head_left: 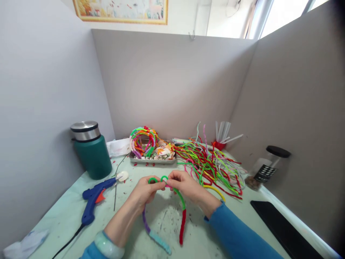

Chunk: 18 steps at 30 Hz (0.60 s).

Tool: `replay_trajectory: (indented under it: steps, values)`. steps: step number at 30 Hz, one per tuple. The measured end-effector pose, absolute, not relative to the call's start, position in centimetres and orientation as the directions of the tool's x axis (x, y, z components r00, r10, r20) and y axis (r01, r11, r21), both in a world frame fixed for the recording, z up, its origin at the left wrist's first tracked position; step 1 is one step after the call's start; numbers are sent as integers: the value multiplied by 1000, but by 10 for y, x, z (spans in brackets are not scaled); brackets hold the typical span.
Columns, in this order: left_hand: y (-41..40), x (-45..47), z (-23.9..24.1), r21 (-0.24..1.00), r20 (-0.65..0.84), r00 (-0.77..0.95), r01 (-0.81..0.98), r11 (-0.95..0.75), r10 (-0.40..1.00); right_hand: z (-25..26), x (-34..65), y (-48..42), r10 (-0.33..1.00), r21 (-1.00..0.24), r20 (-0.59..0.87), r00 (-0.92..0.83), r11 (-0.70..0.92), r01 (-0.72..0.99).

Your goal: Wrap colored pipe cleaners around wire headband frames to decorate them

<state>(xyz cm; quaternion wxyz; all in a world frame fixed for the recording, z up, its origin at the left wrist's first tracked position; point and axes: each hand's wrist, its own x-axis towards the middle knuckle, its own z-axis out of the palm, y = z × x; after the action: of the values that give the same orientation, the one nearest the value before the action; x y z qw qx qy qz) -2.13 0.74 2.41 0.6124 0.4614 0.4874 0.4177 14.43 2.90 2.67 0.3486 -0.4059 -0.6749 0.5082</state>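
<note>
Both hands meet over the middle of the table on a headband [183,225] wrapped in fuzzy pipe cleaner. Its left leg runs purple to light blue, its right leg green to red, and both ends hang down open. Green pipe-cleaner loops [164,177] stand up at its top. My left hand [144,192] pinches the top from the left, thumb and fingers closed. My right hand [187,187] pinches close beside it, with a bit of pink [169,186] at the fingertips. The fingers partly hide the top of the band.
A blue glue gun [93,201] lies left, its nozzle by a white disc [123,176]. Behind it stands a green flask [93,156]. At the back are a metal tray [153,161] with colourful bands [132,138], heaped pipe cleaners [212,167] and a red cup [219,145]. Grey partitions [172,79] enclose the table.
</note>
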Motion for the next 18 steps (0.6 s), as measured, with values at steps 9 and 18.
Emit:
replay_trajectory:
  steps: [9, 18]
  values:
    - [7, -27, 30, 964, -181, 253, -146, 222, 950, 33, 150, 31, 928, -996, -35, -370, -2, 88]
    - [16, -26, 16, 963, -167, 222, -171, 207, 961, 34, 155, 33, 920, -977, -26, -390, 59, 203]
